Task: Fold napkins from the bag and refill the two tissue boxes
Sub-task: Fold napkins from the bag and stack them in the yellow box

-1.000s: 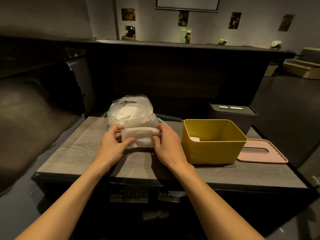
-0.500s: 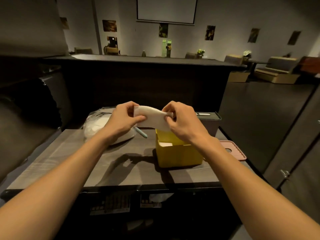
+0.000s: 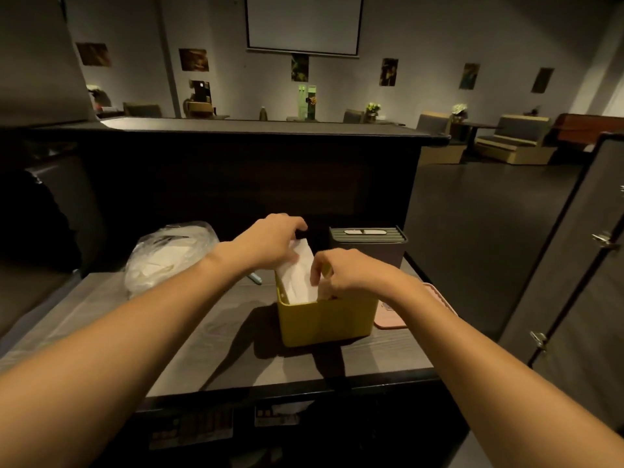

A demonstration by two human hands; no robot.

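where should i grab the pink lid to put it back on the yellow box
Take the pink lid by its outer long edge, coming from the right. It lies flat on the table beside the yellow box, so only the edges offer a pinch, and the right forearm covers its near-left part. The box side looks too tight for fingers.

At frame centre, both hands hold a folded white paper napkin [image 3: 299, 275] standing in the open yellow plastic tissue box [image 3: 324, 320] on the grey wooden desk [image 3: 209, 349]: left hand [image 3: 270, 239] above, right hand [image 3: 351, 273] beside it. A clear plastic bag of napkins [image 3: 169, 256] lies left.
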